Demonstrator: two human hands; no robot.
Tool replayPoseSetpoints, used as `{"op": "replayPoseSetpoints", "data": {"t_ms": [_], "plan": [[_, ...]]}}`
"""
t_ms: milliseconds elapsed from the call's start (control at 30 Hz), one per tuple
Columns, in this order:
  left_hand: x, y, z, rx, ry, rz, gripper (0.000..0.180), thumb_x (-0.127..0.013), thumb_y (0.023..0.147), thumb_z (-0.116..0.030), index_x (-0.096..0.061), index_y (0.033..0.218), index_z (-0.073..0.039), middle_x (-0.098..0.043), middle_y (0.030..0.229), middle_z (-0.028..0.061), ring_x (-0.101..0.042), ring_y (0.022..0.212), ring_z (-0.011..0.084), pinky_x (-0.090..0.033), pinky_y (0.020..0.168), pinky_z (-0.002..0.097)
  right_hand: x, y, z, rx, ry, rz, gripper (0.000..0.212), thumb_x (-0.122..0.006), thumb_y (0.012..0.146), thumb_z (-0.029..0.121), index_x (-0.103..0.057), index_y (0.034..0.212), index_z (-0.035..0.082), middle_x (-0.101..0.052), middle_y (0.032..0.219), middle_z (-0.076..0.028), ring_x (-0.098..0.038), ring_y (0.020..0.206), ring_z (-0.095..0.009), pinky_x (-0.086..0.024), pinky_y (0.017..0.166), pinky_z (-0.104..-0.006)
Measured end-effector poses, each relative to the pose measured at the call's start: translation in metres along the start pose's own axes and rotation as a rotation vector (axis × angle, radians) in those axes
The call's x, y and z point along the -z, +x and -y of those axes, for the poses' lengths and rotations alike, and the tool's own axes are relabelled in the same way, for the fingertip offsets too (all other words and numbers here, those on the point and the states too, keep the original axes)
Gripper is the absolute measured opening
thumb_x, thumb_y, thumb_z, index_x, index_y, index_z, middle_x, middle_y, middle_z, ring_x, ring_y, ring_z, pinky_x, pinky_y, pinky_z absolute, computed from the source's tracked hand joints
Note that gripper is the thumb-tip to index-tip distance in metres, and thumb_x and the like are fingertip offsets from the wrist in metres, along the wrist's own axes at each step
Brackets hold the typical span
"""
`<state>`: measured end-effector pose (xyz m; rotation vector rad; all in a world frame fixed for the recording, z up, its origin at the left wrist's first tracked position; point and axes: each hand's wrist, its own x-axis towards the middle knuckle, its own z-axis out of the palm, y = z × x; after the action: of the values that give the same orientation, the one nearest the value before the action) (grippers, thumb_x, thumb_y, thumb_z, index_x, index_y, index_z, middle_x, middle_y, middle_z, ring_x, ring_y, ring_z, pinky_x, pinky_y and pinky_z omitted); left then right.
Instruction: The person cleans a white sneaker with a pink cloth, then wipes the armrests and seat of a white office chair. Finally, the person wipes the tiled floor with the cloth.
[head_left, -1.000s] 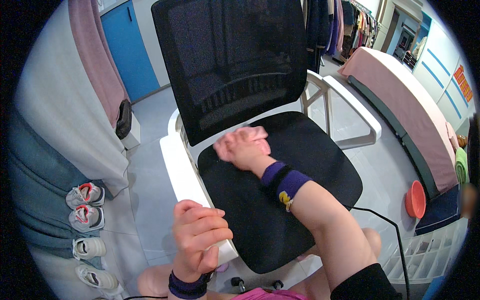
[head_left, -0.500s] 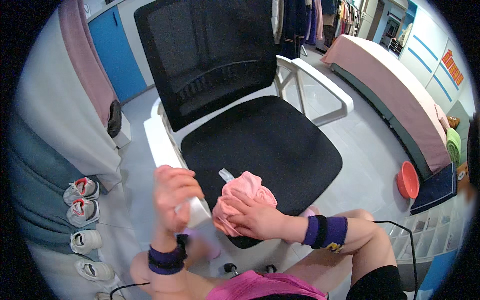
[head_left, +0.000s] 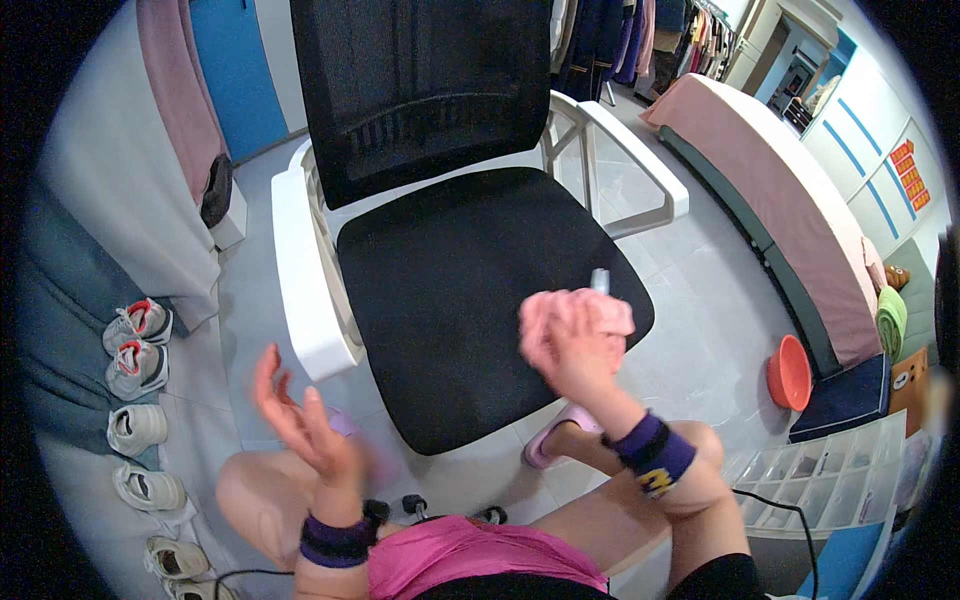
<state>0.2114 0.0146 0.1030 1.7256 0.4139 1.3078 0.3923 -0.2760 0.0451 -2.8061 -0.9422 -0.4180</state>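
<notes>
A bunched pink cloth [head_left: 541, 318] with a whitish tag [head_left: 600, 281] is at the right front part of the black chair seat [head_left: 460, 260]. My right hand [head_left: 580, 362] grips the cloth from above, its fingers bent over the folds. Below the front end of the white left armrest [head_left: 318, 345], my left hand [head_left: 308, 425] is raised in the air with fingers apart and nothing in it. The chair's black mesh backrest [head_left: 425, 90] rises behind the seat. Purple bands are around both wrists.
Several shoes [head_left: 137, 428] line the left side beside a curtain [head_left: 120, 220]. At right are a bed with a pink cover [head_left: 790, 180], an orange-red basin [head_left: 790, 373] and a clear compartmented organizer [head_left: 815, 480]. A black cable [head_left: 800, 512] runs near my right knee.
My right hand and the pink cloth have moved from the seat's front left to its right side. The left hand has come off the left armrest's end, lower and leftward, its fingers spreading.
</notes>
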Motion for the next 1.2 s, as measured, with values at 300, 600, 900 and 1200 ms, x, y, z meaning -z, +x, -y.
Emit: {"op": "replayPoseSetpoints", "data": {"t_ms": [300, 600, 900, 1200], "plan": [[-0.014, -0.088, 0.029, 1.327, -0.944, -0.055, 0.043, -0.038, 0.109, -0.036, -0.047, 0.143, -0.012, -0.049, 0.147, 0.0069, -0.048, 0.135, 0.0258, -0.039, 0.113, 0.0398, 0.012, -0.024, 0.178, 0.502, 0.453, 0.052, 0.042, -0.071, 0.083, 0.037, -0.067, 0.122, 0.02, -0.041, 0.155, -0.014, -0.033, 0.147, -0.038, -0.032, 0.11, -0.0637], [-0.011, -0.116, 0.06, 1.458, -0.764, 0.057, 0.068, -0.051, 0.096, -0.062, -0.045, 0.149, -0.02, -0.052, 0.147, 0.005, -0.051, 0.132, 0.0252, -0.041, 0.106, 0.0508, 0.045, -0.025, 0.038, 0.249, 0.215, 0.204, 0.072, -0.078, 0.074, 0.025, -0.053, 0.139, 0.006, -0.039, 0.155, -0.022, -0.032, 0.146, -0.043, -0.028, 0.114, -0.0612], [-0.011, -0.117, 0.052, 1.35, -0.808, 0.057, 0.058, -0.043, 0.106, -0.051, -0.046, 0.147, -0.011, -0.052, 0.147, 0.0046, -0.052, 0.131, 0.0216, -0.042, 0.111, 0.0387, 0.03, -0.003, 0.162, 0.454, 0.119, 0.235, 0.069, -0.068, 0.085, 0.036, -0.048, 0.143, 0.004, -0.035, 0.152, -0.033, -0.035, 0.138, -0.057, -0.041, 0.105, -0.062], [-0.011, -0.121, 0.077, 1.358, -0.791, 0.042, 0.066, -0.047, 0.104, -0.052, -0.039, 0.151, -0.007, -0.048, 0.15, 0.0061, -0.046, 0.136, 0.0217, -0.033, 0.116, 0.0386, -0.054, 0.167, 0.17, 0.301, 0.179, 0.258, 0.052, -0.056, 0.095, 0.036, -0.05, 0.142, 0.015, -0.035, 0.154, -0.027, -0.031, 0.142, -0.052, -0.037, 0.112, -0.0585]]}}
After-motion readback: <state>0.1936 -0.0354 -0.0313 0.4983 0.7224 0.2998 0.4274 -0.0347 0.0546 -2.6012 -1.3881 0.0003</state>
